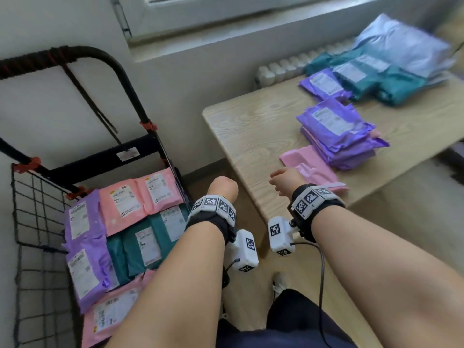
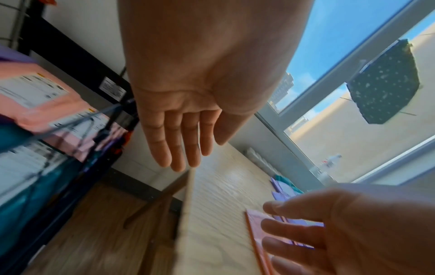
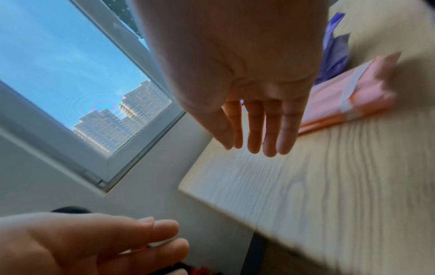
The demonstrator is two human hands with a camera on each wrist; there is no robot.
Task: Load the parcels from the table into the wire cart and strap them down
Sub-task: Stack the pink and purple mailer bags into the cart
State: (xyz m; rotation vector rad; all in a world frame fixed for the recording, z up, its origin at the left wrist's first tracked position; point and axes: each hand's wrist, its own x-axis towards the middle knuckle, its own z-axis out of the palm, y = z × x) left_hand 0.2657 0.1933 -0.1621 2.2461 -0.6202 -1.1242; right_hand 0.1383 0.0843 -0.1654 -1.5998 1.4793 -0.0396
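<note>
a: two empty hands, both ours. our left hand (image 1: 223, 188) hangs in the gap between the wire cart (image 1: 37, 222) and the bench (image 1: 251, 136), its fingers (image 2: 186, 145) straight and loose, gripping nothing.

b: and our right hand (image 1: 283, 180) is over the near part of the bench, fingers (image 3: 256, 130) spread a little and relaxed, touching nothing that we can see.

a: so what does the next reach turn on?

b: on the pink parcel (image 1: 311, 167). it lies flat on the bench just beside our right hand, on the side away from the cart, with its long axis running from the near bench edge toward the purple stack (image 1: 339, 136). our right hand is plainly the nearer one; the left is well apart from it, on the cart side.

a: we judge the right takes it, then, and carries it leftward across to the cart.

b: likely. the cart already holds a layer of purple, pink and teal parcels (image 1: 120, 222) lying label-up.

a: farther back on the bench?

b: another purple parcel (image 1: 324, 84), teal ones (image 1: 364, 76) and a pale blue bag (image 1: 401, 43) near the window. much remains to load, and no strapping is done yet.
</note>
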